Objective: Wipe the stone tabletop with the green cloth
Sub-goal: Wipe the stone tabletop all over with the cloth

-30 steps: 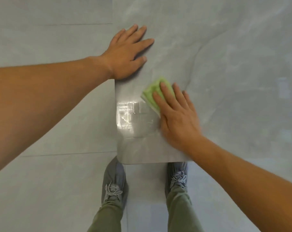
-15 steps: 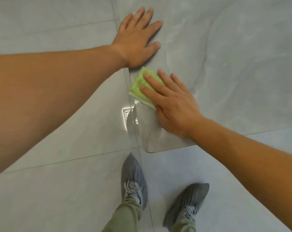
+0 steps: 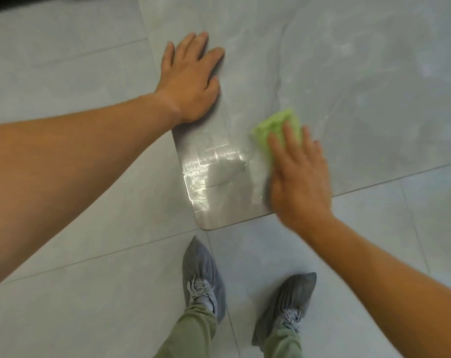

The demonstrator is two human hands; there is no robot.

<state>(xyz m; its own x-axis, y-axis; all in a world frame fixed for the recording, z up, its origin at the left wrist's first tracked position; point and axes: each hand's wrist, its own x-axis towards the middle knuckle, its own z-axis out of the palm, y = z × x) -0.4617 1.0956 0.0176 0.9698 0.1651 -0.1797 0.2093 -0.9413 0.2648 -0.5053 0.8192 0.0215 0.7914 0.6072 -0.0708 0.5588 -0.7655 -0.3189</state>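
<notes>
Head view: the green cloth (image 3: 276, 127) lies flat on the grey stone worktop (image 3: 348, 73), close to the near corner. The right hand (image 3: 299, 177) rests on top of it with its fingers straight, pressing it down, not curled round it. This hand looks a bit blurry, so I think it is in the middle of a wipe. The left hand (image 3: 190, 81) lies flat and open on the worktop beside the left edge, well apart from the cloth, and holds nothing. It looks like it is there to lean on.

A shiny patch (image 3: 214, 171) sits between the two hands, near the corner. I cannot tell if it is wet or just light.

To wipe well, the flat hand should press evenly so the whole cloth touches the stone. Long, straight strokes that overlap a little would miss no spot. The cloth may bunch up under the fingers, so it helps to spread it out. The corner and edges need a pass too, as does the place under the left hand.
</notes>
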